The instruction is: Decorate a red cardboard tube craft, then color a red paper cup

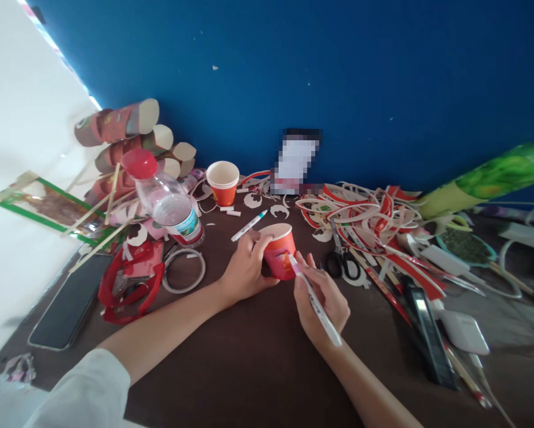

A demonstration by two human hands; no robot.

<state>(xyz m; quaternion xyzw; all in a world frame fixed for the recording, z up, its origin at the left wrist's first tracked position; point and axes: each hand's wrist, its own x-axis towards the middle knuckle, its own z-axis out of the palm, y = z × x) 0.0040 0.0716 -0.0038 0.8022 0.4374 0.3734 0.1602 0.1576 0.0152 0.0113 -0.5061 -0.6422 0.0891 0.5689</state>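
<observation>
A red paper cup is tilted a little on the dark table, with my left hand closed round its left side. My right hand grips a white marker pen, whose pink tip end touches the front of the cup. Purple-pink colour covers part of the printed cup wall there. Just behind the cup lies another white marker with a blue end. Small white caps rest near a stack of paper cups at the back.
A water bottle with a red cap, a phone and a tape ring are on the left. To the right lie black-handled scissors, a heap of red and white paper strips, a black cutter and a white case.
</observation>
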